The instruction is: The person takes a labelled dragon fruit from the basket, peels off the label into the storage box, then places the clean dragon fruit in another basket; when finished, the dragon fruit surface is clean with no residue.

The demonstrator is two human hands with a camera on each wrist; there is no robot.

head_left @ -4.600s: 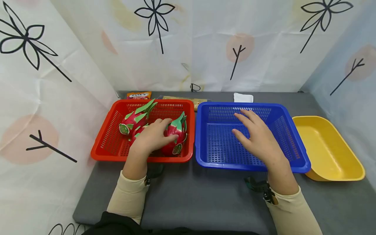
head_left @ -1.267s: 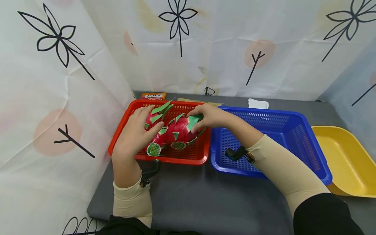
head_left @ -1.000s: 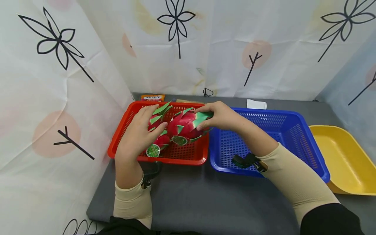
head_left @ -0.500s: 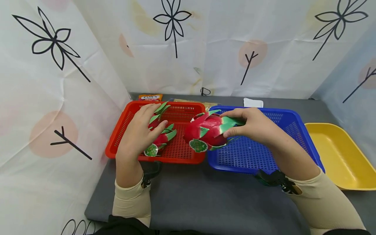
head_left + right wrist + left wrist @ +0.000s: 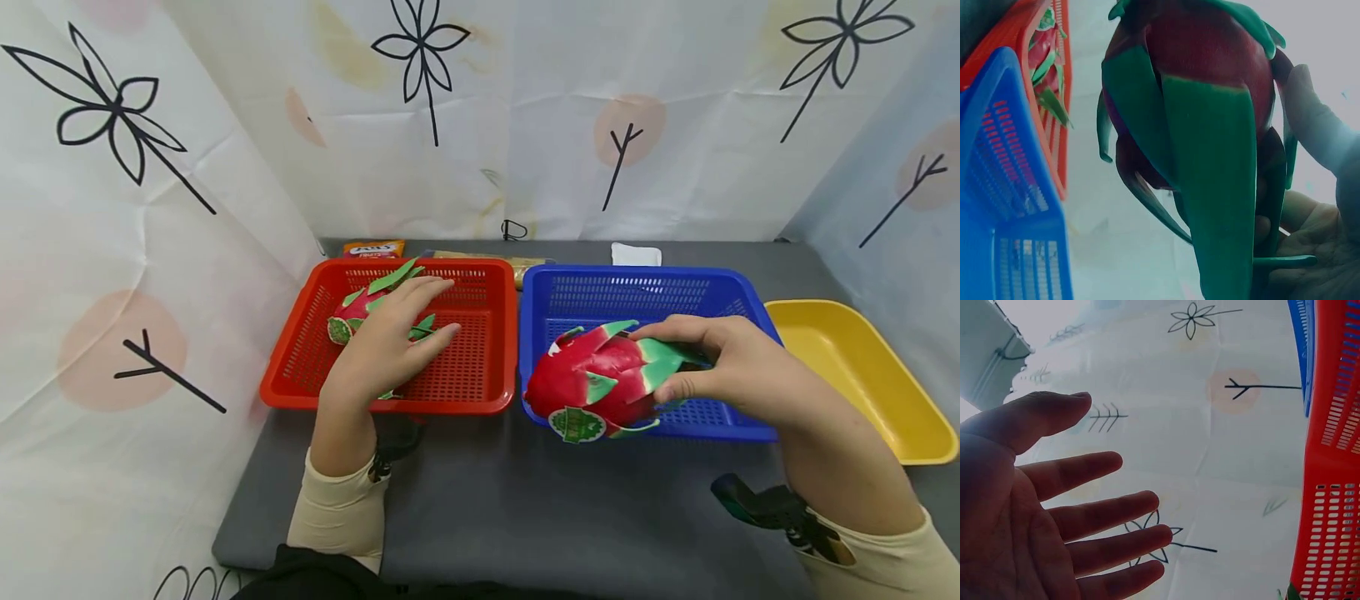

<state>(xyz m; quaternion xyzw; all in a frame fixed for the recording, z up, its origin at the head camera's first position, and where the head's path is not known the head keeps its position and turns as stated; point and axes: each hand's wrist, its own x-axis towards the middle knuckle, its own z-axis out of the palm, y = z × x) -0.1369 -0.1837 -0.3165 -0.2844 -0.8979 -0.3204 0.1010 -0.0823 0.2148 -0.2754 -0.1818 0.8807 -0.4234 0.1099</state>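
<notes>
Over the blue basket (image 5: 637,292), the right hand (image 5: 746,367) grips a dragon fruit (image 5: 588,379) by its green leaves (image 5: 662,364). Left of the blue basket, the left hand (image 5: 386,342), fingers spread, hangs over the red basket (image 5: 501,350) (other dragon fruits (image 5: 360,308) lie inside).

On my head feed, the left hand (image 5: 390,346) masks much of the basketed dragon fruits (image 5: 367,307); I can't count them. Sticker (image 5: 576,425) print on the held dragon fruit (image 5: 600,375): too small to read. Its leaves hide some right hand (image 5: 738,367) fingers. Orange packet (image 5: 373,249): base lost behind the red basket (image 5: 315,403). Right sleeve (image 5: 892,562) cropped, lower right.
</notes>
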